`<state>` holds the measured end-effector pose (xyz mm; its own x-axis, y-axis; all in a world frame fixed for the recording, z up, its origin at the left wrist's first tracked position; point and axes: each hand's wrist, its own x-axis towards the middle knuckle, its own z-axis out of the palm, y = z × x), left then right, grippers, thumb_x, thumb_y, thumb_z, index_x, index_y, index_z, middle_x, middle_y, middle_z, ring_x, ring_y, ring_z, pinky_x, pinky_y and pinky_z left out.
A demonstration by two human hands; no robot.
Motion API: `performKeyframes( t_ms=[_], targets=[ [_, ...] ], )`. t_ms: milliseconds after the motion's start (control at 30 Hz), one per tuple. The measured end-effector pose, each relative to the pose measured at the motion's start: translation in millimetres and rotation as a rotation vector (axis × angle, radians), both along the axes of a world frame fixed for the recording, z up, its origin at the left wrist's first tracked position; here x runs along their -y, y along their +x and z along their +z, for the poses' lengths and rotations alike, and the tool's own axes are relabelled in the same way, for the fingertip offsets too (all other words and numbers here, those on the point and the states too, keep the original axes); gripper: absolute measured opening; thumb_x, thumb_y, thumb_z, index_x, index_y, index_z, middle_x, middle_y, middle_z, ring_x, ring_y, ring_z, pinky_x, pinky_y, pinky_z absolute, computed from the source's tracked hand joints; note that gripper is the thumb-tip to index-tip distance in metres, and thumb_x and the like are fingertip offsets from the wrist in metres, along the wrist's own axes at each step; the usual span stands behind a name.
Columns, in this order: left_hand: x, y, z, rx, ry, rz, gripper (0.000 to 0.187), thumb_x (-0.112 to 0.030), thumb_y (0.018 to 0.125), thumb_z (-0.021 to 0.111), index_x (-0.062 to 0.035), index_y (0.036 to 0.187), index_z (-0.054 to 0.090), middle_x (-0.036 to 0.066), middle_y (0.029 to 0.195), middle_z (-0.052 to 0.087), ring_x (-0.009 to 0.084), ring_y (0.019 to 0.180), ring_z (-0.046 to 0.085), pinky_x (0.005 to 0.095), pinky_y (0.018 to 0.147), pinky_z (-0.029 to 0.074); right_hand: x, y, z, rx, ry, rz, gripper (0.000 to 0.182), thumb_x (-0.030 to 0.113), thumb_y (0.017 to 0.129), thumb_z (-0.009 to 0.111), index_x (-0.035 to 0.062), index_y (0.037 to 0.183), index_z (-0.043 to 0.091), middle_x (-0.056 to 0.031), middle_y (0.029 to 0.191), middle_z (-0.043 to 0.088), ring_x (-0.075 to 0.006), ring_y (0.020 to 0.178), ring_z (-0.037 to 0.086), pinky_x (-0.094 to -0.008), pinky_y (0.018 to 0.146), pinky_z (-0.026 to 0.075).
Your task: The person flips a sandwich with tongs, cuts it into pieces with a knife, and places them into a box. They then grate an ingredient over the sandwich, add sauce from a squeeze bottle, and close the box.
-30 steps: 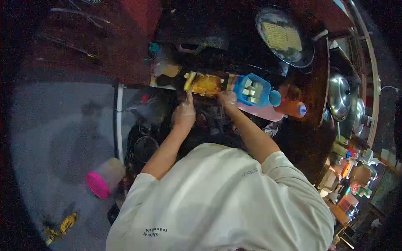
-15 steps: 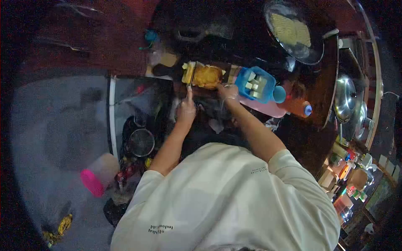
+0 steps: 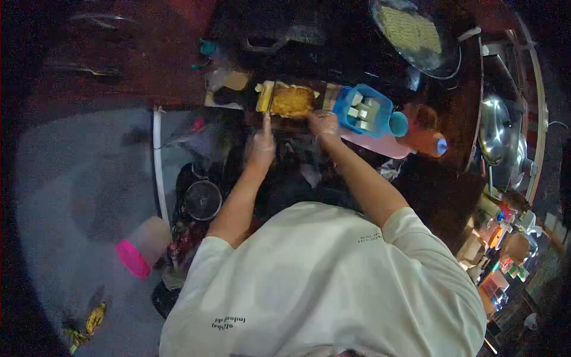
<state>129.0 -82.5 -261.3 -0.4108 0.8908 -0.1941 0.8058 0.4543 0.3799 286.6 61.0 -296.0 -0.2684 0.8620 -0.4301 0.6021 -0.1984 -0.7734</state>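
My left hand (image 3: 262, 146) is closed around what looks like a knife (image 3: 271, 100), with the index finger stretched along it. The thin dark blade lies across a golden-brown block of food (image 3: 292, 101), near its left end, where a paler yellow piece (image 3: 264, 98) sits beside it. My right hand (image 3: 324, 124) is at the block's lower right corner, fingers bent; whether they grip it is too small to tell. Both hands seem to wear clear gloves. Just right of my right hand stands a blue container (image 3: 385, 106) with white cubes (image 3: 360, 112) inside.
A blue cup (image 3: 398, 124) and an orange bottle (image 3: 427, 141) lie right of the container, beside a pink tray (image 3: 375, 143). A pan (image 3: 443, 66) with pale noodle-like blocks is at upper right. A pink-lidded jar (image 3: 143, 247) is at lower left.
The whole view has shifted slightly. The golden-brown block's top shows more plainly, and my right hand has moved a little relative to the block's corner.
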Motion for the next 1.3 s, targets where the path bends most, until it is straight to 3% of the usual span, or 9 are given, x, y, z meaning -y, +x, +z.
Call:
performKeyframes(
  t_ms=[267, 333, 533, 633, 833, 900, 1000, 1233, 1300],
  targets=[
    [7.0, 0.0, -4.2, -0.086, -0.159, 0.001, 0.068, -0.008, 0.087, 0.053, -0.0101, 0.149, 0.025, 0.022, 0.076, 0.063, 0.0407, 0.065, 0.063, 0.0513, 0.058, 0.050, 1.9, -2.2, 21.7, 0.139, 0.028, 0.016, 0.037, 0.038, 0.079, 0.066, 0.0016, 0.078, 0.071, -0.0193, 0.077, 0.069, -0.0382, 0.072, 0.066, -0.0467, 0.067, 0.051],
    [1.0, -0.8, 13.6, 0.116, -0.176, 0.057, 0.066, -0.007, 0.087, 0.051, -0.0088, 0.148, 0.026, 0.023, 0.075, 0.063, 0.0414, 0.065, 0.063, 0.0519, 0.057, 0.050, 0.6, -0.6, 13.5, 0.093, 0.036, 0.016, 0.039, 0.039, 0.079, 0.063, 0.0009, 0.077, 0.071, -0.0210, 0.077, 0.068, -0.0389, 0.073, 0.067, -0.0465, 0.068, 0.052],
    [-2.4, 3.5, 83.1, -0.020, -0.188, -0.012, 0.066, -0.007, 0.087, 0.051, -0.0065, 0.148, 0.025, 0.025, 0.080, 0.065, 0.0418, 0.070, 0.065, 0.0515, 0.062, 0.051, -3.4, -1.0, -2.9, 0.061, -0.050, 0.001, 0.039, 0.039, 0.077, 0.065, 0.0004, 0.075, 0.070, -0.0212, 0.074, 0.067, -0.0391, 0.072, 0.066, -0.0470, 0.066, 0.052],
    [-13.6, 16.2, 95.8, 0.008, -0.189, -0.010, 0.066, -0.008, 0.088, 0.051, -0.0072, 0.149, 0.024, 0.025, 0.082, 0.065, 0.0416, 0.073, 0.065, 0.0509, 0.064, 0.052, -0.7, 0.4, 3.3, 0.089, 0.145, 0.047, 0.038, 0.037, 0.078, 0.065, 0.0000, 0.074, 0.070, -0.0223, 0.072, 0.066, -0.0386, 0.072, 0.066, -0.0472, 0.066, 0.051],
    [-22.7, 27.3, 83.2, 0.031, -0.222, -0.032, 0.066, -0.007, 0.088, 0.051, -0.0040, 0.148, 0.023, 0.026, 0.085, 0.066, 0.0409, 0.076, 0.067, 0.0497, 0.065, 0.054, -2.0, -0.9, 14.0, 0.136, 0.151, 0.126, 0.037, 0.035, 0.080, 0.065, -0.0019, 0.075, 0.069, -0.0247, 0.075, 0.066, -0.0402, 0.076, 0.066, -0.0471, 0.069, 0.051],
    [-26.3, 29.8, 86.6, 0.005, -0.258, -0.049, 0.068, -0.006, 0.086, 0.052, -0.0016, 0.147, 0.023, 0.026, 0.085, 0.066, 0.0416, 0.076, 0.067, 0.0500, 0.066, 0.054, 1.6, -2.9, 24.8, 0.090, 0.044, -0.017, 0.037, 0.035, 0.080, 0.065, -0.0020, 0.079, 0.070, -0.0249, 0.079, 0.067, -0.0407, 0.079, 0.066, -0.0471, 0.071, 0.051],
    [-31.1, 31.5, 83.1, 0.042, -0.294, -0.028, 0.069, -0.005, 0.086, 0.053, -0.0011, 0.147, 0.022, 0.024, 0.081, 0.066, 0.0426, 0.074, 0.066, 0.0486, 0.064, 0.054, -0.1, 2.6, -25.1, 0.161, 0.047, 0.021, 0.036, 0.034, 0.080, 0.065, -0.0016, 0.083, 0.071, -0.0247, 0.083, 0.068, -0.0404, 0.081, 0.066, -0.0465, 0.073, 0.051],
    [-19.0, 40.0, 40.3, -0.090, -0.148, -0.065, 0.073, -0.001, 0.084, 0.053, -0.0025, 0.149, 0.019, 0.024, 0.082, 0.066, 0.0392, 0.069, 0.067, 0.0456, 0.058, 0.054, -2.6, -2.5, 22.3, 0.101, 0.029, 0.025, 0.034, 0.031, 0.079, 0.067, -0.0015, 0.085, 0.071, -0.0227, 0.083, 0.068, -0.0380, 0.078, 0.067, -0.0445, 0.071, 0.051],
    [-19.8, 39.0, 22.5, 0.116, -0.307, 0.004, 0.077, 0.001, 0.083, 0.053, -0.0049, 0.150, 0.016, 0.025, 0.085, 0.065, 0.0386, 0.069, 0.066, 0.0482, 0.057, 0.053, -4.4, -4.8, 39.9, 0.107, -0.012, 0.049, 0.032, 0.030, 0.078, 0.068, -0.0014, 0.086, 0.071, -0.0208, 0.080, 0.069, -0.0360, 0.075, 0.067, -0.0433, 0.069, 0.051]
  ],
)
